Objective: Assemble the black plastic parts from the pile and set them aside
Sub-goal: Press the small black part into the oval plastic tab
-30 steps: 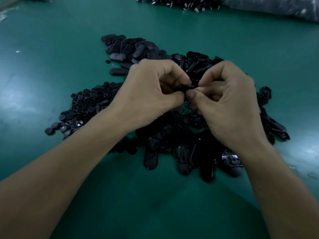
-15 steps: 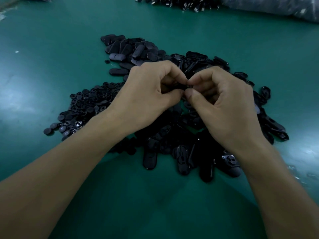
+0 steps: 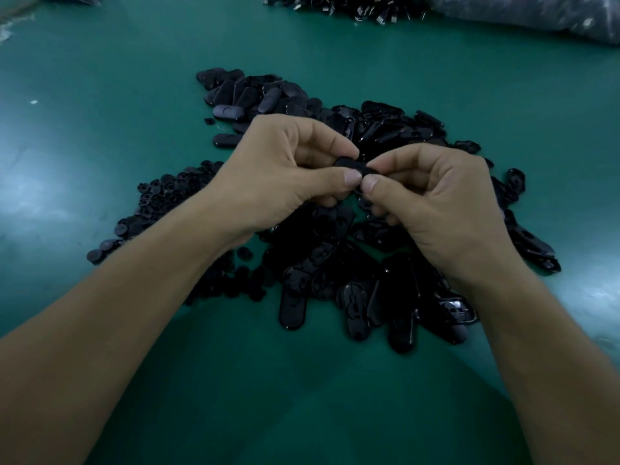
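Now both hands [image 3: 288, 176] [image 3: 432, 203] pinch oval part [image 3: 350, 164], long axis L-R

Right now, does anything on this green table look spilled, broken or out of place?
Nothing really stands out. The left hand and right hand pinch one black oval part above the pile of loose black parts. Only a small white speck lies apart on the green table.
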`<state>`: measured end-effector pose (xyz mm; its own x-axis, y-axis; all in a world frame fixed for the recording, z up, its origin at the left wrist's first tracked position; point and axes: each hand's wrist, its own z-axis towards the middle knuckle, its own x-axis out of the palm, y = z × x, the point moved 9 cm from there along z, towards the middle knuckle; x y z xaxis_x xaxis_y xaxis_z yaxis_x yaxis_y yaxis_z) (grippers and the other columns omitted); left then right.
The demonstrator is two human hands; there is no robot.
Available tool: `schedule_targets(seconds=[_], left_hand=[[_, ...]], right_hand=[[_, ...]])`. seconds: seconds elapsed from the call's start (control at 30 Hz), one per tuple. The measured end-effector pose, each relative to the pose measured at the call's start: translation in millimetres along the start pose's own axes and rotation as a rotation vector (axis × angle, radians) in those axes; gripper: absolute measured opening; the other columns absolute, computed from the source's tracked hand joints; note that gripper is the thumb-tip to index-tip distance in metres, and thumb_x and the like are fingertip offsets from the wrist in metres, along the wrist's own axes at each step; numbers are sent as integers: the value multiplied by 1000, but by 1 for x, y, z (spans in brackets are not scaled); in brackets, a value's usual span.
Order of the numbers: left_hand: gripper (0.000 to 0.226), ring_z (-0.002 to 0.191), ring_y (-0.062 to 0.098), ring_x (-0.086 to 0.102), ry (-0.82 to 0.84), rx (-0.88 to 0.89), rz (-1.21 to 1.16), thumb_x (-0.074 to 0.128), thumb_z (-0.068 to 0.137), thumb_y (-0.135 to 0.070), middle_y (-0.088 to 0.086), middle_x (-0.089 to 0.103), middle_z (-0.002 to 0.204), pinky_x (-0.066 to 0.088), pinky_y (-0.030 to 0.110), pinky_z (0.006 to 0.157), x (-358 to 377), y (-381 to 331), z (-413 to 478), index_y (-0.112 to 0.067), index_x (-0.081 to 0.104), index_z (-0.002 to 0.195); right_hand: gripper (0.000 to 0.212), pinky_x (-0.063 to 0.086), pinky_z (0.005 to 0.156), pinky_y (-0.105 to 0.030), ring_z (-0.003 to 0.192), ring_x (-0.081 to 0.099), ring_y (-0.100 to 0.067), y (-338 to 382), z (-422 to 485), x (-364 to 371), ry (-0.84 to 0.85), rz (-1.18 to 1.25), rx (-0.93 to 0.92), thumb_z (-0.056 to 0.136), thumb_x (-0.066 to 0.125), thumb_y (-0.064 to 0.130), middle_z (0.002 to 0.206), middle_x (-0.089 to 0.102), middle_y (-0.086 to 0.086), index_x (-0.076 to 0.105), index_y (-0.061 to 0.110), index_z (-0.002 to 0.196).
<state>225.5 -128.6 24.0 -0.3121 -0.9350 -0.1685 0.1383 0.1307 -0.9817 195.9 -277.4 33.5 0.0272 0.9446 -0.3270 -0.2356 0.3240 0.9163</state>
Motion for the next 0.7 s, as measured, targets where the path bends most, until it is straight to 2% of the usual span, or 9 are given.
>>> schedule_targets(seconds=[0.23,0.53,0.7], left_hand=[[28,74,19,75,-41,22,-55,81,65,-23,10,77,82,59,23,65,-3,-2,-2,-15,75,91],[18,73,16,75,-33,23,-8,80,76,-9,7,77,82,59,22,65,-1,-2,-1,-15,74,92],[16,71,15,75,-31,45,14,80,77,-11,6,77,82,59,21,65,1,-4,-2,-16,74,92]], right_hand=[[17,50,57,-16,62,67,-4,5,0,-2,-19,-43,-45,85,79,17,70,72,12,69,31,81],[17,53,59,-19,64,68,-5,4,-1,-4,-44,-93,-42,84,80,16,72,72,11,69,29,82],[18,52,59,-17,63,67,-3,4,-1,-5,-70,-118,-42,83,80,17,73,72,12,68,31,80]])
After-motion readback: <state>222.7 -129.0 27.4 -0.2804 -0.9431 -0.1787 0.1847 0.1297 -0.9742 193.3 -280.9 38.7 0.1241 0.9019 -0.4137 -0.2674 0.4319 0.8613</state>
